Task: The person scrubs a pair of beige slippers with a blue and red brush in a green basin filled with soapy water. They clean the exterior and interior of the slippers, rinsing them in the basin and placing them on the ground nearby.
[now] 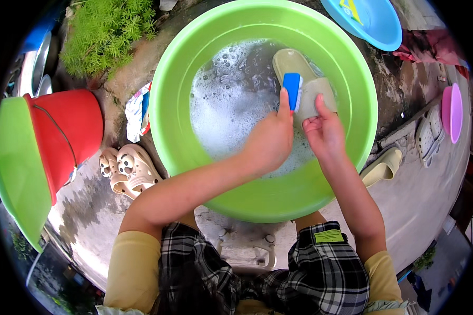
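Observation:
Over the big green basin (168,113), my left hand (272,137) is closed round a blue scrubbing brush (291,88), its thumb lying along the back. The brush's white bristles face the upper side of a beige-green slide slipper (309,84), close by the strap. My right hand (327,131) grips the slipper at its near, strap end, thumb on top and fingers curled beneath. The slipper is tilted, its far end over the water. Foamy soap water (231,100) fills the basin's bottom.
Beige clogs (134,168) and a crumpled packet (137,113) lie left of the basin, beside a red bucket (71,131). Another slide slipper (382,167), a light clog (429,135) and a pink bowl (451,113) are at right. A blue basin (370,23) stands far right.

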Available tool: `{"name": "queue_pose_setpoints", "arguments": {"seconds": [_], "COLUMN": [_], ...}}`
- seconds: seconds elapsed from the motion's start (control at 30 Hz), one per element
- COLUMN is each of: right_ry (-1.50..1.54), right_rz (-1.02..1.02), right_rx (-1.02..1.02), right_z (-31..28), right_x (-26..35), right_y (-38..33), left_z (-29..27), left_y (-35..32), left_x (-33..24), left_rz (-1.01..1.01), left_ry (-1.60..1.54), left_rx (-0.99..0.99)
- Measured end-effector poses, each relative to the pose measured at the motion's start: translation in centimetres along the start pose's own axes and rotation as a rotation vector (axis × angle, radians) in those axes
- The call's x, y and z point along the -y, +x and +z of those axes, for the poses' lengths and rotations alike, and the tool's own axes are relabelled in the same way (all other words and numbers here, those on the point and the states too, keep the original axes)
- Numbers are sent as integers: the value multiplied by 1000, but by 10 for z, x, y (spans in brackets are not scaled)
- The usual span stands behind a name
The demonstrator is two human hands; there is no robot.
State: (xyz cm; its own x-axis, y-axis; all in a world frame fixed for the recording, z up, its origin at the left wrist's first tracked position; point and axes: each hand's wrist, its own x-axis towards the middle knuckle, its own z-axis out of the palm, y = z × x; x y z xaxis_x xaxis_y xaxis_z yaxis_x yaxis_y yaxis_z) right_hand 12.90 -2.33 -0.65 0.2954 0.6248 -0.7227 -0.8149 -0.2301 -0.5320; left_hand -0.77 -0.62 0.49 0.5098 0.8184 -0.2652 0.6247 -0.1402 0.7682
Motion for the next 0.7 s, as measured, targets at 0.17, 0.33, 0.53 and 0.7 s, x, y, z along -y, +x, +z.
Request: {"name": "queue_pose_setpoints", "arguments": {"seconds": [0.17,0.33,0.53,0.7], "right_ry": [-29,-14,-54,11], "right_rz": [55,44,71,126], "right_rx": [-31,69,29,46], "right_z": [-1,-12,9,4], "right_x": [-15,2,-4,4], "right_y": [-15,9,-17,-19], "left_z": [-1,12,-18,-42], "left_y": [9,-25,35,41], "left_x": [8,1,25,69], "left_rz": [-26,59,-76,-53], "left_ry": [-37,-4,0,135], "left_rx": [13,-2,-31,-301]}}
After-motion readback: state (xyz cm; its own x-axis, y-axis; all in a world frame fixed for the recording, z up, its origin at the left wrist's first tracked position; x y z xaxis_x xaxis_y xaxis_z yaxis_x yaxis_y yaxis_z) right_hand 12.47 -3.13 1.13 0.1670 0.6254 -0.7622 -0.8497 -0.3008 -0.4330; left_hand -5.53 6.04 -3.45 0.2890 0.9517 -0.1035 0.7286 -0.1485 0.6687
